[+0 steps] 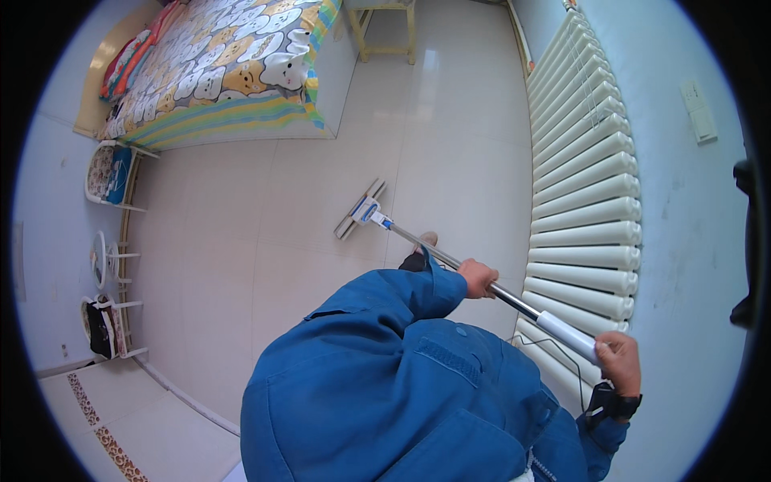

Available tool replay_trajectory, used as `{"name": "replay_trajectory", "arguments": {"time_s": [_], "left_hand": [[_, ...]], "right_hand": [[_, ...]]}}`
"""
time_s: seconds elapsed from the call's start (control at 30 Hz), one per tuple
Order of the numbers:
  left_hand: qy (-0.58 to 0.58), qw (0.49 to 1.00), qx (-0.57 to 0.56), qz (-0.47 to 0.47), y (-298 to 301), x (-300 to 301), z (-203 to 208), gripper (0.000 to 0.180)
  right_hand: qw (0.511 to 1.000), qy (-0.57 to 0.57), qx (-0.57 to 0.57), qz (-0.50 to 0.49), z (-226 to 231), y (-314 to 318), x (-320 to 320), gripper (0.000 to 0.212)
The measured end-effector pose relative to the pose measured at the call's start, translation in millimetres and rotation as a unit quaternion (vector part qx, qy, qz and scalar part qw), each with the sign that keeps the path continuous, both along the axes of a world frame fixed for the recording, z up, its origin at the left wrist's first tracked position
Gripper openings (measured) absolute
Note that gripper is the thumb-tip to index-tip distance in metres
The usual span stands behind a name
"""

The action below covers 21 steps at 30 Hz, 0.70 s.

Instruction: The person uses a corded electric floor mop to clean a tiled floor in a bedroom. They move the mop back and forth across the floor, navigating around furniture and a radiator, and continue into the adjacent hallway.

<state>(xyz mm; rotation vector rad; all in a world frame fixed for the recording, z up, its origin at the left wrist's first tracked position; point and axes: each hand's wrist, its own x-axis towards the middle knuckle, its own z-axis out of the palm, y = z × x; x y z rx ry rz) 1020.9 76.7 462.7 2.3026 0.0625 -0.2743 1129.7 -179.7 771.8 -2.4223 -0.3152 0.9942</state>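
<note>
A mop with a metal pole (426, 245) slants across the view. Its flat white-and-blue head (361, 211) rests on the pale tiled floor. Partway up the pole, my left hand (479, 278) is wrapped round the metal. My right hand (618, 361) grips the upper end of the white handle sleeve (566, 334), close to the radiator. Blue jacket sleeves cover both arms, and a black band circles my right wrist. Part of a shoe (428, 238) shows beside the pole.
A white ribbed radiator (582, 233) lines the right wall. At the upper left stands a bed with a cartoon-print cover (233, 64); a pale stool (387, 32) is beyond it. Small white chairs (108, 325) line the left wall. A dark cable (554, 344) hangs near the radiator.
</note>
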Motion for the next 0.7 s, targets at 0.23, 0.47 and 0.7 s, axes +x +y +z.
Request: {"name": "replay_trajectory", "arguments": {"time_s": [0.23, 0.47, 0.7], "left_hand": [[0.038, 0.996, -0.037, 0.070, 96, 66, -23, 0.011], [-0.020, 0.995, -0.077, 0.056, 170, 148, 2, 0.002], [-0.036, 0.993, -0.065, 0.092, 242, 212, 11, 0.003]], "right_hand": [[0.975, -0.165, 0.052, 0.136, 40, 110, 98, 0.017], [0.972, -0.187, 0.023, 0.142, 84, 217, 187, 0.015], [0.970, -0.179, 0.023, 0.165, 92, 294, 246, 0.016]]}}
